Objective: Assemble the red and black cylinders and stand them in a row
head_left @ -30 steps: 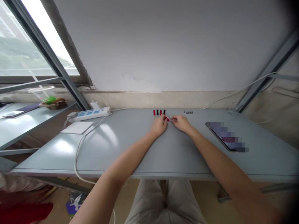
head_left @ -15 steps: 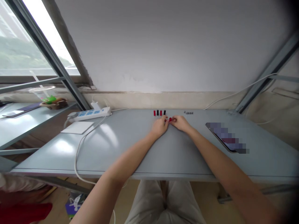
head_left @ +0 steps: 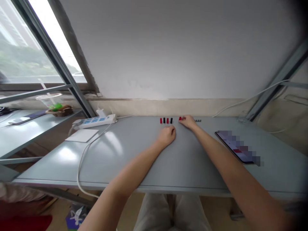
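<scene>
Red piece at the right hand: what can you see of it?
The red piece is small and plainly coloured, pinched at the fingertips of the right hand, which hide part of it. It is right of the row of red and black pieces, apart from them. Its material and exact tilt are too small to tell, as is whether it touches the table.

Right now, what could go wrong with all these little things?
The right hand has a small red cylinder in its grip, which might slip. The left hand is near the row of red and black cylinders and could nudge one. The white cable hangs over the table, so it could snag.
</scene>
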A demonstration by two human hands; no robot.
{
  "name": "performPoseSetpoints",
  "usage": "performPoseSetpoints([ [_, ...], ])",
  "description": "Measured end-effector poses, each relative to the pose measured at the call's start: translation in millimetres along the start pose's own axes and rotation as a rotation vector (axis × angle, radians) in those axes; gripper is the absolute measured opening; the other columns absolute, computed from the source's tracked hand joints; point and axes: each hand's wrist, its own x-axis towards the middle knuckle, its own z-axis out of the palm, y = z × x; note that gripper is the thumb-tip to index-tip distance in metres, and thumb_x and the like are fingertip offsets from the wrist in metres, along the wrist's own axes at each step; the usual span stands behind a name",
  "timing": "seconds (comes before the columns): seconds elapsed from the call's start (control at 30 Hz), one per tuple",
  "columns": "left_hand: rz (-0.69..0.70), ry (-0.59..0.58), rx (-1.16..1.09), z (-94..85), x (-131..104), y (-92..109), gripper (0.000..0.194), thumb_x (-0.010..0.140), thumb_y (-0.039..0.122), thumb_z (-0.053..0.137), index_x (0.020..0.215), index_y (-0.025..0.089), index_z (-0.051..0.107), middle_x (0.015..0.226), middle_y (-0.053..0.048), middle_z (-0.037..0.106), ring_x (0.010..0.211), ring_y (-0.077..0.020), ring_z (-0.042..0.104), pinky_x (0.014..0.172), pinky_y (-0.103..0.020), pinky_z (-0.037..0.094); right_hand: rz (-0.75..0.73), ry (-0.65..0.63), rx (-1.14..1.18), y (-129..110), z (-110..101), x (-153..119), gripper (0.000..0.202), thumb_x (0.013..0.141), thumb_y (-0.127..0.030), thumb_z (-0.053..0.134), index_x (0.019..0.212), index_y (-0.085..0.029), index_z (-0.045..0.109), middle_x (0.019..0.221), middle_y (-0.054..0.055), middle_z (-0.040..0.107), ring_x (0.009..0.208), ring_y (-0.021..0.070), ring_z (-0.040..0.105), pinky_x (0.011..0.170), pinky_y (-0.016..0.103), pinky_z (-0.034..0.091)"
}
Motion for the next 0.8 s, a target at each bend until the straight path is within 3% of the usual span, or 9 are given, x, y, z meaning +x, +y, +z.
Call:
performPoseSetpoints([
  [0.33,0.010,0.012,-0.008,-0.5,-1,0,0.020,0.083,0.020,0.042,0.084,0.016,0.061,0.077,-0.006,0.062,0.073,-0.0162,0.055,0.070,-0.028,0.044,-0.001,0.001,-0.073,1,9,7,0.009,0.069,-0.021,0.065,0.074,-0.014,0.065,0.074,0.006,0.066,0.069,0.0151,0.059,0.063,0.023,0.041],
  [0.5,0.024,0.008,-0.011,-0.7,-1,0,0.020,0.082,0.019,0.042,0.083,0.015,0.061,0.078,-0.007,0.062,0.075,-0.0164,0.056,0.071,-0.028,0.044,0.008,-0.064,-0.098,3,7,9,0.011,0.071,-0.024,0.065,0.074,-0.014,0.065,0.076,0.006,0.066,0.069,0.0151,0.058,0.063,0.023,0.040],
  [0.8,0.010,-0.008,0.015,-0.1,-1,1,0.022,0.084,0.020,0.040,0.084,0.015,0.061,0.082,-0.008,0.064,0.079,-0.0182,0.058,0.073,-0.030,0.045,0.027,-0.083,-0.147,9,9,13,0.012,0.072,-0.012,0.057,0.081,-0.014,0.066,0.086,0.008,0.068,0.078,0.0161,0.061,0.067,0.023,0.041],
])
